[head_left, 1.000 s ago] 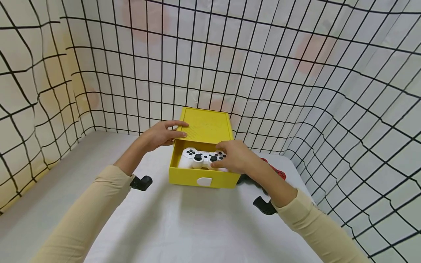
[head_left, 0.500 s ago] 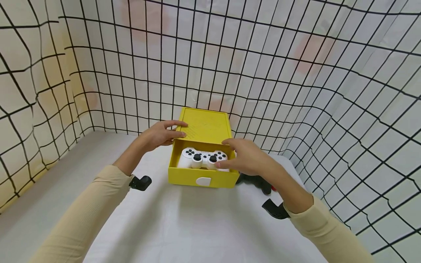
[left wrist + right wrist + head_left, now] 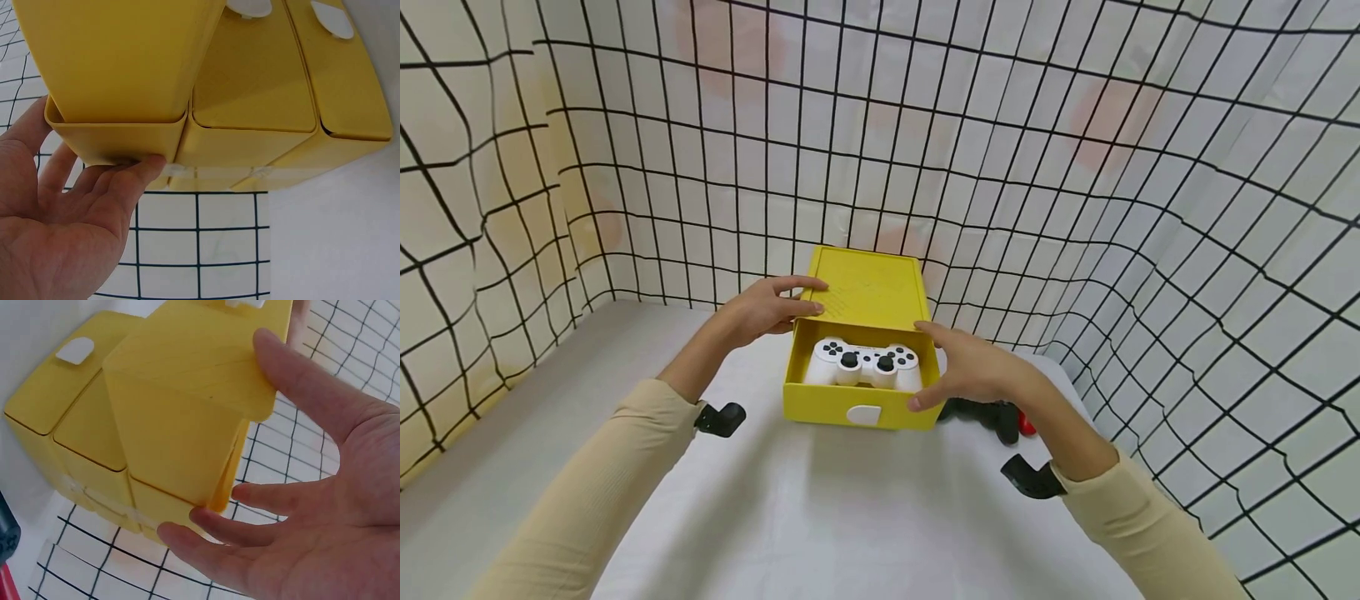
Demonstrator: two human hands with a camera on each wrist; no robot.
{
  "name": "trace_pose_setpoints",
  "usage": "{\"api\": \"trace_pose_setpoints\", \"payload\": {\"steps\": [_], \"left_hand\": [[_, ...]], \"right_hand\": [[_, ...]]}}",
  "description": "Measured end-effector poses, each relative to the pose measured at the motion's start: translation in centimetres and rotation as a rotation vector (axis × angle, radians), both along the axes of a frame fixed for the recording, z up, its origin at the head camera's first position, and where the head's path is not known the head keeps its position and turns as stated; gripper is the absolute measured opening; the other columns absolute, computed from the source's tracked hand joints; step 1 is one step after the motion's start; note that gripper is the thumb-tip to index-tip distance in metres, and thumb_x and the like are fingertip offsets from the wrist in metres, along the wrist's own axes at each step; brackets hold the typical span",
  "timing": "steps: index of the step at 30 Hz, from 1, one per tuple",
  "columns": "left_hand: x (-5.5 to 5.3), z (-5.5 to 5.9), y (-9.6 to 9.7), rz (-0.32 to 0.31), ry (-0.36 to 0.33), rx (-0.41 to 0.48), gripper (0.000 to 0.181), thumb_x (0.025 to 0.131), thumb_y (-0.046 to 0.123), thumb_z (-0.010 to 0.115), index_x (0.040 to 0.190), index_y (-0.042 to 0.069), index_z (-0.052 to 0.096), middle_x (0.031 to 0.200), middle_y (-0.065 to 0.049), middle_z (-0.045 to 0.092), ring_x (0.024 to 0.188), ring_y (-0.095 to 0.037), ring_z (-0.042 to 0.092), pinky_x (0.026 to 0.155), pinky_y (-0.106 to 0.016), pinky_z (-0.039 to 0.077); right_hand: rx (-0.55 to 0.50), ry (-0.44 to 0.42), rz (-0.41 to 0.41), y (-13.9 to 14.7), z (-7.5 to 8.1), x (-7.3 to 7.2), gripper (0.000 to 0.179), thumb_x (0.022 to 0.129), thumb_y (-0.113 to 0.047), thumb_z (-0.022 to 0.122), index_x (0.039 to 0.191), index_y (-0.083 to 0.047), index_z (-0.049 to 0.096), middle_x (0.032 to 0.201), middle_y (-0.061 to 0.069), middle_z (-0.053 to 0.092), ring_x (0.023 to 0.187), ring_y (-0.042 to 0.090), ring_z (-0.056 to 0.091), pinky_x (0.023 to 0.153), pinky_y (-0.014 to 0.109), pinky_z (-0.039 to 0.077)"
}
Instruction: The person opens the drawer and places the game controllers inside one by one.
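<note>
White game controller [image 3: 861,365] lying buttons-up in a pulled-out yellow drawer [image 3: 820,404]

Left hand [image 3: 763,311] at 10 o'clock grips the top left edge of the yellow casing [image 3: 872,287], thumb and forefinger on top; right hand [image 3: 973,367] at 3 o'clock has thumb and fingers spread wide apart around the drawer's right side, though whether the thumb touches is unclear. Toward 4 o'clock, a dark object [image 3: 988,417] and a red object [image 3: 1026,424] are partly hidden by the right hand and forearm [image 3: 1063,423]; black mesh [image 3: 767,137] stands at 12 o'clock. Both wrist views reveal two closed drawers [image 3: 250,81] beneath, not seen from the head, which alone shows the controller
</note>
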State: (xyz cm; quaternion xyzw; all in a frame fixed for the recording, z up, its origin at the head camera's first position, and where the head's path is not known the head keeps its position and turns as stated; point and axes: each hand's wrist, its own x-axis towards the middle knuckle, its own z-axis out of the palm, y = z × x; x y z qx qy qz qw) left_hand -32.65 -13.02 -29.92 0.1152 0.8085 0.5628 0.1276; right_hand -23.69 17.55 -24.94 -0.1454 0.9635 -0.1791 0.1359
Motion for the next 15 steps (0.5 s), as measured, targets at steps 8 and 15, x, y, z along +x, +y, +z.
{"api": "trace_pose_setpoints", "payload": {"steps": [8, 15], "left_hand": [[0.06, 0.05, 0.06, 0.008, 0.009, -0.007, 0.049, 0.097, 0.032, 0.070, 0.143, 0.025, 0.057, 0.117, -0.008, 0.056, 0.104, -0.022, 0.053, 0.092, -0.034, 0.048], [0.01, 0.02, -0.02, 0.002, 0.016, -0.012, 0.050, 0.096, 0.033, 0.071, 0.144, 0.025, 0.057, 0.110, -0.004, 0.056, 0.097, -0.020, 0.051, 0.083, -0.029, 0.046]], "right_hand": [[-0.048, -0.040, -0.036, 0.29, -0.19, -0.31, 0.117, 0.070, -0.044, 0.092, 0.162, -0.017, 0.024, 0.164, 0.013, 0.032, 0.148, 0.037, 0.032, 0.116, 0.066, 0.028], [-0.062, -0.014, -0.062, 0.50, -0.36, -0.46, 0.110, 0.069, -0.048, 0.091, 0.158, -0.021, 0.033, 0.159, 0.014, 0.039, 0.140, 0.038, 0.041, 0.111, 0.063, 0.038]]}}
